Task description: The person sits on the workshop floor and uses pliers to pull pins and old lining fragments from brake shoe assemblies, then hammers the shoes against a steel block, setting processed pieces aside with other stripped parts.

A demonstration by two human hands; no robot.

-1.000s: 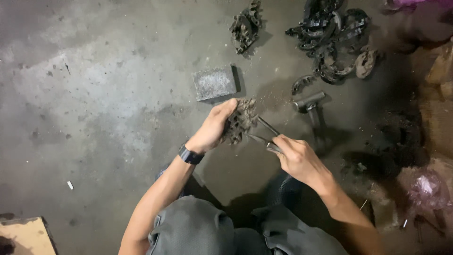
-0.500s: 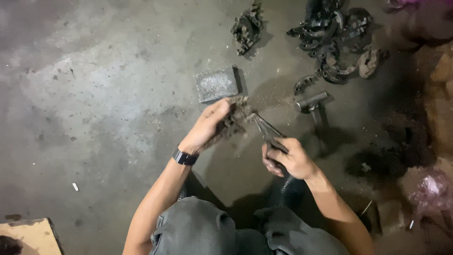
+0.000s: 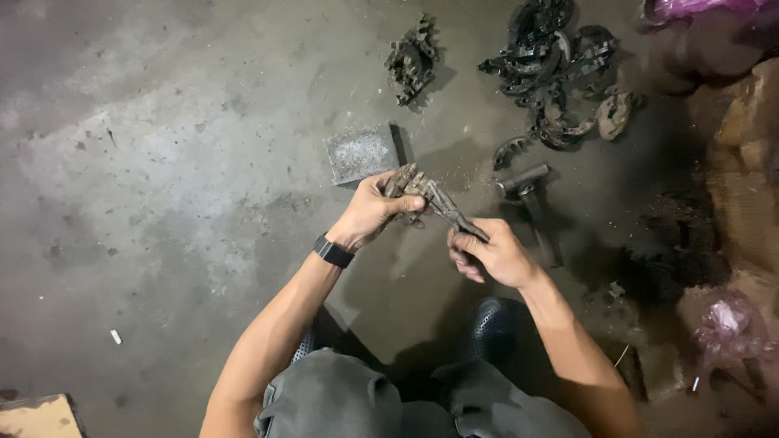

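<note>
Rusty and caked with dirt, a small metal part sits at the frame's centre, pinched in the curled fingers of our left hand, just below a grey stone block. Pliers bite it from the right, their handles squeezed in our right hand. We judge we are prying it apart; next needs steady twisting. A hammer lies right.

Bare forearms, a black wristband on the left wrist, grey trousers, dark perforated shoe.
</note>
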